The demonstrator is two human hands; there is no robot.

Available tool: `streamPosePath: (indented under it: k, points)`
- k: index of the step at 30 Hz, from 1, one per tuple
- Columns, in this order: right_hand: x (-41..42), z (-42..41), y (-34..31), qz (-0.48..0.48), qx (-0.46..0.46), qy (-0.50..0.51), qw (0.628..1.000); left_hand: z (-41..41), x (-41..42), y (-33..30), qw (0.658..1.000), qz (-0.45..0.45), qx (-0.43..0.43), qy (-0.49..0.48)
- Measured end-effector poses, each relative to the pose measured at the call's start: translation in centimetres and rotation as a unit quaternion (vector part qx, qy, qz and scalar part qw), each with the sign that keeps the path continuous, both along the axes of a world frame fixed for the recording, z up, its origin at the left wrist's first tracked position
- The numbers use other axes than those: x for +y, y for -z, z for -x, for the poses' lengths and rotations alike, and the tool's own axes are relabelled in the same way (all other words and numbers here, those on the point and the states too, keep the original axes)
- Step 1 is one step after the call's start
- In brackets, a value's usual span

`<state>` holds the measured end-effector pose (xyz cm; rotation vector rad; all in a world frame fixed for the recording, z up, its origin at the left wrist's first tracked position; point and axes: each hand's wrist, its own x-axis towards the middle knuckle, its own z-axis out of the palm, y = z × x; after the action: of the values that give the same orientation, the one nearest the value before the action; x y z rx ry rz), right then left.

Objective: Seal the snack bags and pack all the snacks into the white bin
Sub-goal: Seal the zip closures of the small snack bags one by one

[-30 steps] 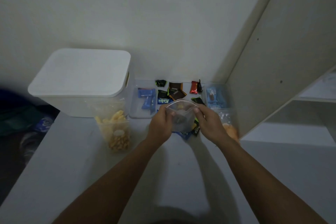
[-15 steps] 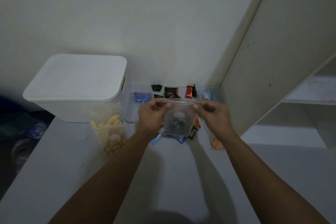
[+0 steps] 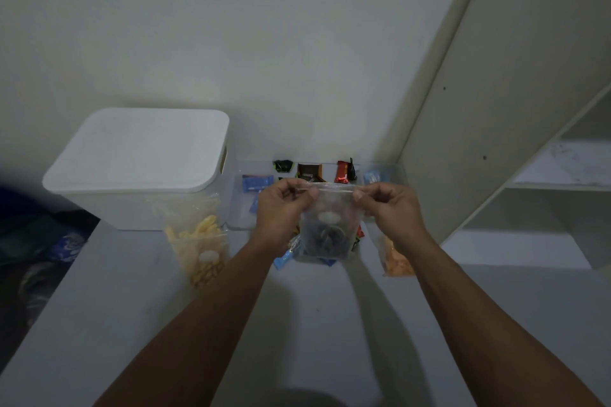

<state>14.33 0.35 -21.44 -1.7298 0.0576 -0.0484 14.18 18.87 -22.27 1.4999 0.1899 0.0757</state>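
Both hands pinch bag (image 3: 327, 225) zip strip, left hand (image 3: 281, 208) and right hand (image 3: 390, 208) at opposite ends, strip running left-right between them, bag hanging below; lidded bin (image 3: 139, 155) nearer left.

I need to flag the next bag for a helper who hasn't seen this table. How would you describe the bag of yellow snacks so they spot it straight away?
Start at the big white bin with its lid on, at the table's back left. Right in front of it stands a clear bag of yellow snacks. Unlike the dark-filled bag held in both hands, nobody is touching it, and its contents are pale yellow sticks, not orange.
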Motion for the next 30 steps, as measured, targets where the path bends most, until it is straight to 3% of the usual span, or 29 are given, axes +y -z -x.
streamPosePath:
  k: [6, 10, 14, 21, 30]
  points:
    - [0.3, -0.2, -0.5, 0.052, 0.008, -0.049, 0.997, 0.0, -0.7, -0.3, 0.998, -0.061, 0.010, 0.028]
    - [0.5, -0.3, -0.7, 0.117, -0.002, -0.033, 0.993, 0.3, -1.5, -0.5, 0.994, -0.099, 0.000, 0.042]
    - [0.3, -0.2, -0.7, 0.120, -0.005, -0.020, 0.993, 0.5, -1.6, -1.0, 0.992, -0.103, -0.011, 0.070]
    - [0.7, 0.3, -1.9, 0.167, -0.032, -0.087, 0.982, 0.8, -2.3, -1.6, 0.987, -0.149, -0.018, 0.050]
    - [0.9, 0.2, -1.7, 0.214, -0.025, -0.060, 0.975, 1.0, -1.3, -1.5, 0.989, -0.146, -0.011, 0.016]
